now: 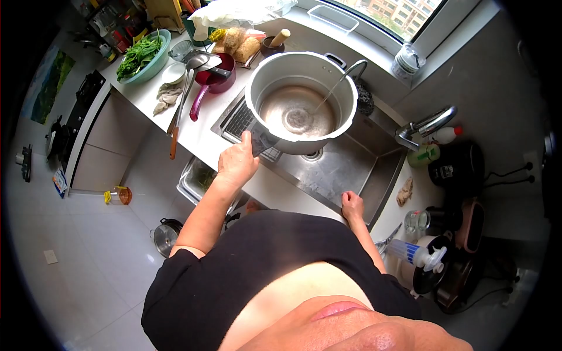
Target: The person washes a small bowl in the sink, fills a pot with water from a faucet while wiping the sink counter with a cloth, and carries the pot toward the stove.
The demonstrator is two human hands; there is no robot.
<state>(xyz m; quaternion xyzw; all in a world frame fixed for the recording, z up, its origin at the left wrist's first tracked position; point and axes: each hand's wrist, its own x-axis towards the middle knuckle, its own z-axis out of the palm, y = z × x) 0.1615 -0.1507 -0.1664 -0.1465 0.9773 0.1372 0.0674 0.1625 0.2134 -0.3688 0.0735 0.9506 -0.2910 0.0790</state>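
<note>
On a clock face centred mid-view: at nine o'clock, on the grey tiled floor (88, 275), an amber bottle (123, 195) with a yellow end. At ten, on the white worktop (206, 141), a pale green bowl (165, 51) heaped with leafy greens (139, 59); nearer the centre, a long utensil with an orange-brown handle (174, 145). At eleven, a maroon saucepan (226, 83), handle pointing to about seven. Towards ten, close in, the left hand (237, 161), wrapped around the black handle (264, 140) of a pressure-cooker pot (287, 71), thumb laid along the top. At twelve, the pot itself, open-topped, over the left part of a stainless-steel sink (372, 149), with shallow water in the bottom; cannot tell whether resting on anything or held clear. Towards four, the right hand (352, 206), fingers curled at the sink's near edge; cannot tell whether gripping the rim or only resting there. Around one, a thin gooseneck tap (363, 65), sending a narrow stream into the pot. Past two, a chrome faucet (433, 121). At three, just beyond the sink, a knob of ginger (405, 192).
</note>
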